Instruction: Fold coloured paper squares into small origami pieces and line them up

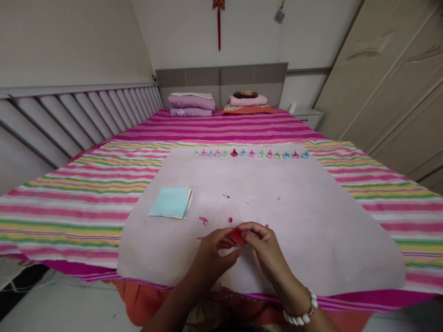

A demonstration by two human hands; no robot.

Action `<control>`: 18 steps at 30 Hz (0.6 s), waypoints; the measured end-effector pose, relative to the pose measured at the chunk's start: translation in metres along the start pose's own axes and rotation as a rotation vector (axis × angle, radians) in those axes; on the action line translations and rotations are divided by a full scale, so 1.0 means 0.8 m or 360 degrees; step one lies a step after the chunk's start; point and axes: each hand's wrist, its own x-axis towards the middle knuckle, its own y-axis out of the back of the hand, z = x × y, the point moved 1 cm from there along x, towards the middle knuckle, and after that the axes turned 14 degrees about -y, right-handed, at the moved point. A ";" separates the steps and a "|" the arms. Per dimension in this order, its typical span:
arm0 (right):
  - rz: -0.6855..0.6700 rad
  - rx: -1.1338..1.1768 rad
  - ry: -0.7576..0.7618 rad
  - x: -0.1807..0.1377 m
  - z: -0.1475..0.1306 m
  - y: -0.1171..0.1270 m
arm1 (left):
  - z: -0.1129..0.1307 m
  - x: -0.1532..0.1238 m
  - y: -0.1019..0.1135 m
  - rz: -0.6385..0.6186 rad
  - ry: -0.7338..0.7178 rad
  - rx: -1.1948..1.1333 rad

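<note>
Head view, lower centre: right hand pinches small red paper; left hand touches it, its grip hard to judge.

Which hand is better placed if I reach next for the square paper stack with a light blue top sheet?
Probably your left hand: the square paper stack lies on that side, nearer to it. Your right hand pinches the small red paper; the left's grip looks looser.
</note>
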 end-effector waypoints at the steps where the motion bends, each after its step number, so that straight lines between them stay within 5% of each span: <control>1: -0.0024 -0.0001 -0.0007 -0.001 -0.001 0.000 | -0.001 0.000 0.000 0.0015 -0.0038 0.0085; 9: -0.0312 0.0063 -0.0079 -0.003 -0.002 0.004 | -0.001 0.002 0.005 -0.0022 -0.0074 0.0127; 18: -0.0152 -0.0079 -0.0080 -0.004 -0.006 0.001 | 0.001 0.007 0.007 0.0118 -0.0024 0.0070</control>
